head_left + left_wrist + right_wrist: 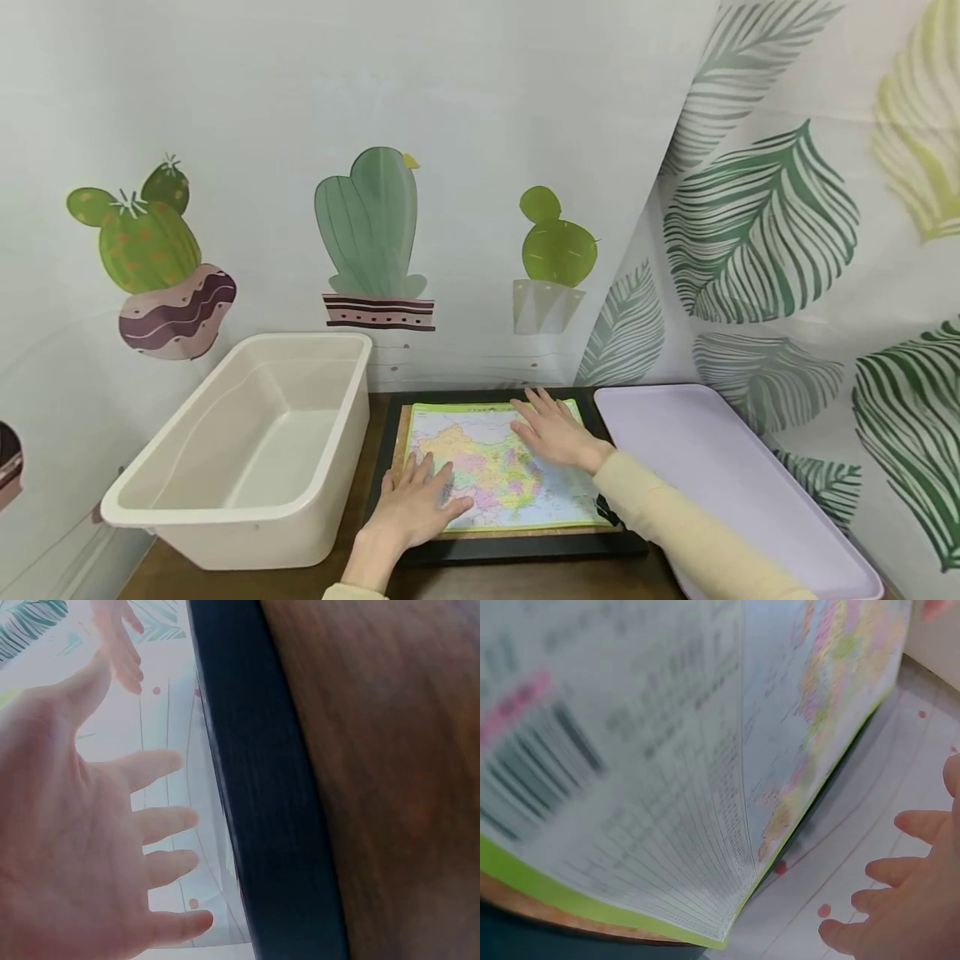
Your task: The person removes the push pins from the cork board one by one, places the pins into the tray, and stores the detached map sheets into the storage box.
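Observation:
A colourful map sheet with a lime-green border lies on a brown board with a black frame. My left hand is over the map's lower left part, fingers spread. Toward the upper right corner is my right hand, its fingers extended. I cannot tell whether either hand presses on the sheet. In the left wrist view, my left hand's palm and straight fingers show beside the black frame. The right wrist view shows printed columns and a barcode on the map sheet, with my right hand's fingers apart from its edge.
To the left stands a deep cream plastic tub. A flat lilac tray lies on the right. Both flank the framed board on the dark wood table. Behind hangs a curtain printed with cacti and leaves.

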A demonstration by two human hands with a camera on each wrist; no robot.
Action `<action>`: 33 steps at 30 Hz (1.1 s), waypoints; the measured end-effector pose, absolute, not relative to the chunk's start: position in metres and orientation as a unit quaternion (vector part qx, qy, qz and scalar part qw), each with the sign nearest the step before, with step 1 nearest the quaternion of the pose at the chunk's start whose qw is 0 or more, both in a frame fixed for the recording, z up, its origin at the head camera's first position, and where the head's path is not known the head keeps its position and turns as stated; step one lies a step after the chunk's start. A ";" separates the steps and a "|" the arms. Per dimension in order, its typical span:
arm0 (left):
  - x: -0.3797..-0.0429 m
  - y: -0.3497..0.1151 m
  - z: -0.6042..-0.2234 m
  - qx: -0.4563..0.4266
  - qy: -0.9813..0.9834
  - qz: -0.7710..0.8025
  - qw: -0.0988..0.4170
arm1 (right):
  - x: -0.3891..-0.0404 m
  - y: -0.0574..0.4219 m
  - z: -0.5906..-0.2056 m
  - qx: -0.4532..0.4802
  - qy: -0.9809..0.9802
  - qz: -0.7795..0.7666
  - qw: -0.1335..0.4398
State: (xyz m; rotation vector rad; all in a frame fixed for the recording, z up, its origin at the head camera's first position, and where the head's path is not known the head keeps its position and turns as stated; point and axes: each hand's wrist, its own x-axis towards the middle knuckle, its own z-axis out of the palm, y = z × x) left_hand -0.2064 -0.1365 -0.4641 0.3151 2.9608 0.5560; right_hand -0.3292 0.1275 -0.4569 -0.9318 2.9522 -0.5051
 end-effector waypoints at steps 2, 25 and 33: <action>-0.208 -0.136 -0.464 0.104 0.976 0.182 0.061 | -0.335 0.126 -0.456 -0.299 0.942 -0.154 0.009; -0.210 -0.139 -0.469 0.116 0.974 0.165 0.100 | -0.384 0.108 -0.465 -0.295 0.936 -0.187 0.041; -0.210 -0.141 -0.467 0.115 0.974 0.167 0.096 | -0.398 0.099 -0.471 -0.292 0.934 -0.201 0.038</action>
